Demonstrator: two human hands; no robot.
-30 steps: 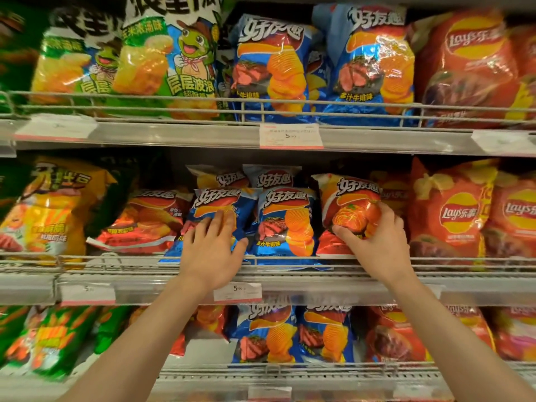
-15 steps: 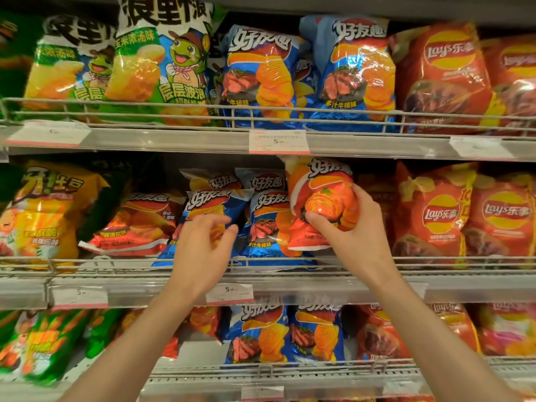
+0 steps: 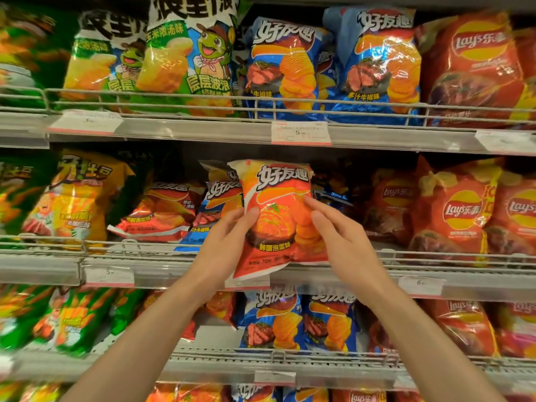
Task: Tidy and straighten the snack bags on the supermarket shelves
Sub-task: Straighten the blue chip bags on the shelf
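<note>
Holding an orange bag (image 3: 278, 216) out in front of the middle shelf (image 3: 174, 269), the person has it upright between both hands, its lower edge hanging over the shelf's front rail. On that shelf, toward the left, a matching orange bag (image 3: 162, 213) lies slumped, and beside it blue bags (image 3: 223, 198) stand just behind the held one; red bags (image 3: 458, 210) fill the right end. The likely step is to set the bag with its own kind, so it should go left of the blue ones, face forward and standing behind the rail. The left hand (image 3: 223, 245) grips the bag's left edge, thumb on the front. The right hand (image 3: 345, 242) touches the right edge with nearly straight fingers (image 3: 314, 203); a firmer hold there would probably stop the slick bag twisting.
</note>
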